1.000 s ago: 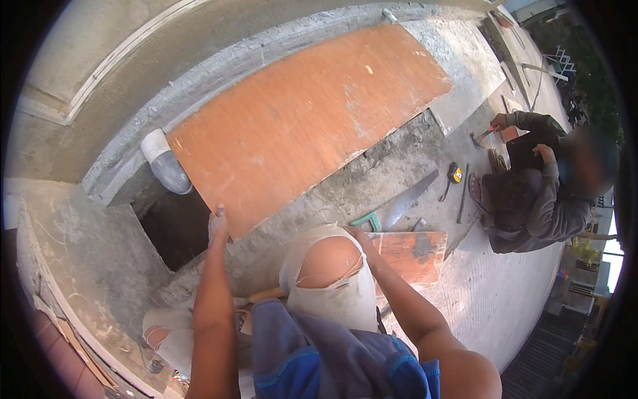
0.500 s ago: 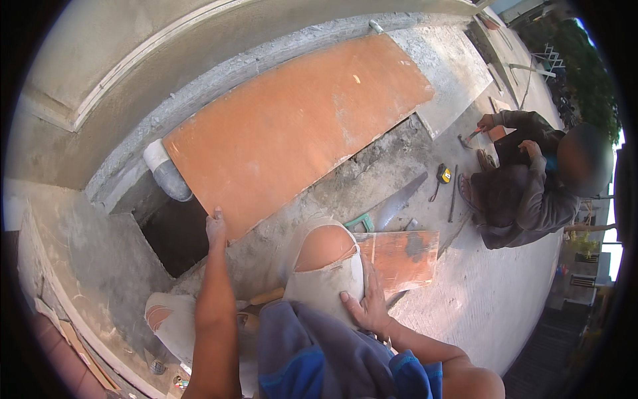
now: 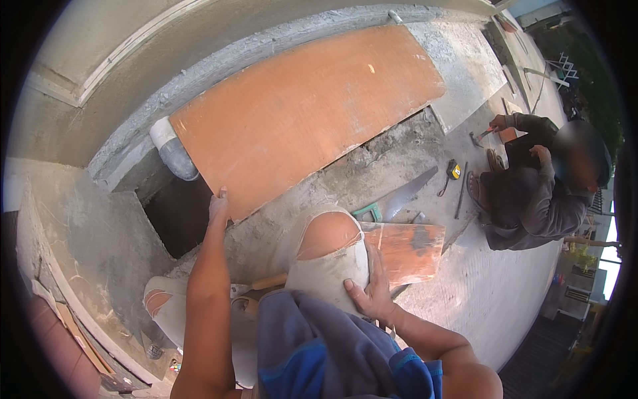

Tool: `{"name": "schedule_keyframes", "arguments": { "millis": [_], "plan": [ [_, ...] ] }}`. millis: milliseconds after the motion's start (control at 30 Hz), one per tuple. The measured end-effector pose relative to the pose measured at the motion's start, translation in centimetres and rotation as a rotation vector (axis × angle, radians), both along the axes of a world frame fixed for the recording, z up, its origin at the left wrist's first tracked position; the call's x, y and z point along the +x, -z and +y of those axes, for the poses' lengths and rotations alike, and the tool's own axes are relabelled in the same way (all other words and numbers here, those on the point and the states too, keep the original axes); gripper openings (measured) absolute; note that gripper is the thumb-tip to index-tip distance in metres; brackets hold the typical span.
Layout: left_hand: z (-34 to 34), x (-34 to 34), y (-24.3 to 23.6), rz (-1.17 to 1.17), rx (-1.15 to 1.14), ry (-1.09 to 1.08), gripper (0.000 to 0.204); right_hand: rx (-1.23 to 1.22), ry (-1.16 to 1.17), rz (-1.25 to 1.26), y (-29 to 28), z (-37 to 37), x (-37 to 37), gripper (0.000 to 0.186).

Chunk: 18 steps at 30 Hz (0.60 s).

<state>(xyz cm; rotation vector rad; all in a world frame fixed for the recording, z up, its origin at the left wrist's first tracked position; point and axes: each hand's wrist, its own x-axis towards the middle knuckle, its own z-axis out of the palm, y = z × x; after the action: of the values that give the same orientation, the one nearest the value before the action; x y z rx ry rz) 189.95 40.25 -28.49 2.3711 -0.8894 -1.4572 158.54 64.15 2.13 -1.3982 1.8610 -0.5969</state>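
My left hand [image 3: 218, 205] pinches the near-left corner of a long orange-brown plywood board [image 3: 306, 113], thumb on top and fingers hidden under the edge. The board lies beside the wall and partly covers a dark square pit [image 3: 178, 223] in the concrete. A grey pipe elbow [image 3: 177, 159] with a white end shows at the board's left edge. My right hand [image 3: 377, 289] rests on my raised knee, fingers stretched out, holding nothing. Close to it on the floor is a smaller stained plywood piece [image 3: 409, 253].
A handsaw [image 3: 405, 194] with a green handle, a yellow tape measure [image 3: 453, 170] and a dark metal rod [image 3: 461, 193] lie on the concrete. A person [image 3: 541, 179] crouches at the right, holding a hammer [image 3: 480, 137]. A wooden handle [image 3: 269, 281] shows between my legs.
The whole view has shifted slightly, so the scene sits a little higher and further right. My left hand keeps its grip on the board, and my right hand stays on my knee.
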Motion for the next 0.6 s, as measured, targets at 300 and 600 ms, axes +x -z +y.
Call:
{"name": "schedule_keyframes", "arguments": {
  "millis": [300,600],
  "plan": [
    [0.2,1.3,-0.6,0.075,0.008,0.02,0.074,-0.028,0.059,-0.217,-0.5,-0.9,0.8,0.09],
    [2.3,1.9,-2.9,0.363,0.189,-0.134,0.072,-0.019,0.05,-0.254,-0.3,-1.2,1.0,0.094]
  ]
}}
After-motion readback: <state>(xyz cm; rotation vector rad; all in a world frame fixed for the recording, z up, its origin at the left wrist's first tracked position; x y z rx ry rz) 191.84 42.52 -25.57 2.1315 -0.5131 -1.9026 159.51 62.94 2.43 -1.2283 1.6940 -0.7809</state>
